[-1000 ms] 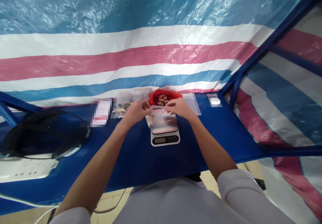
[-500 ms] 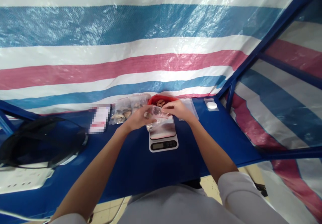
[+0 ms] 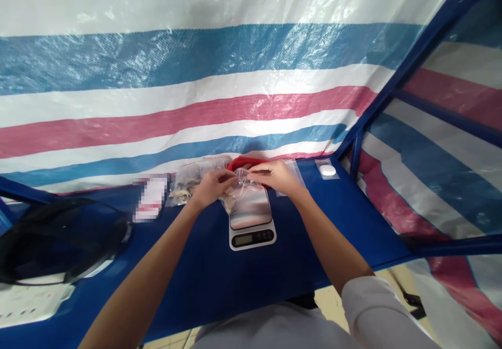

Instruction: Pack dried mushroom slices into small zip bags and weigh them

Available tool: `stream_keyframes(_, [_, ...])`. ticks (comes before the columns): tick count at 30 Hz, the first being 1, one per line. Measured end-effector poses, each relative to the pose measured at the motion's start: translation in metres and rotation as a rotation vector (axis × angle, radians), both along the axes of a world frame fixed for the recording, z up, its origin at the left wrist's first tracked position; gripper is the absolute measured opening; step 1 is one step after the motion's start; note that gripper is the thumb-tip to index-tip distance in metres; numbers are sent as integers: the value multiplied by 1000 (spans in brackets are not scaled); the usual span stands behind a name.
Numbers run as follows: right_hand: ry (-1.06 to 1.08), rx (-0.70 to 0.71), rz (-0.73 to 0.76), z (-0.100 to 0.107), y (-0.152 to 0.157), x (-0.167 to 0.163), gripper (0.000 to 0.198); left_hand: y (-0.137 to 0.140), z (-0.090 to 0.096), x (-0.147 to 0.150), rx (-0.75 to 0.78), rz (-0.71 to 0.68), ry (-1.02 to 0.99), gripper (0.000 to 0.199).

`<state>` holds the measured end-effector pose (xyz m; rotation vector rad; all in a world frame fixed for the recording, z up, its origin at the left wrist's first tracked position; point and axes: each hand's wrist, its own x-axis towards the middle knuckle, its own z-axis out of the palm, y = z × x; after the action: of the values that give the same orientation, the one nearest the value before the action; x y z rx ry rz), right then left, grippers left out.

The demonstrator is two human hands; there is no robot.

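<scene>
We hold a clear plastic bag (image 3: 228,201) between both hands: our left hand (image 3: 214,187) pinches its upper part with fingers drawn in close, and our right hand (image 3: 276,175) grips the gathered plastic at the other side with narrowed fingertips. The bag, with pale pieces in its lower part, hangs by the left edge of the scale's metal platform; whether it touches, we cannot tell. The digital scale (image 3: 251,215) stands on the blue desk (image 3: 219,281), and we cannot read its dark display (image 3: 243,240) or the tiny marks beside its buttons. Just behind is a red bag (image 3: 240,161), partly hidden by our hands. To the left lie filled clear bags (image 3: 183,188), then a flat item (image 3: 151,200) with red on its face, its writing blurred into blocks. At the far left, we make out a white power strip (image 3: 33,303), its small markings illegible.
</scene>
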<state>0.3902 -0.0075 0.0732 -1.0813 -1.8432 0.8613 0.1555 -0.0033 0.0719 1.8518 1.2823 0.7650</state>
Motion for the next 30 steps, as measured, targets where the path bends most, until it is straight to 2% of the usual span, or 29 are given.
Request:
stream_keyframes(5, [-96,70,0,-8,6,-18,11,1,3,4,37,8,60,40])
stream_keyframes(10, [110,-96,44,-12,12,-11,17,1,10,-5,-18,-103,151,39])
stream_keyframes(13, [239,-132,82,-14,17,-1,22,2,16,-12,-73,-178,230,42])
stream_keyframes(17, [329,-163,90,-26,28,8,25,7,18,-18,-132,-126,179,51])
stream_keyframes(20, [379,-198,69,-37,34,10,24,14,19,-22,-77,-62,158,56])
stream_keyframes(24, [490,-247,16,-48,41,9,27,26,25,-24,52,-24,263,49])
stream_keyframes(30, [677,-307,-145,-56,55,6,42,44,45,-18,106,-169,464,42])
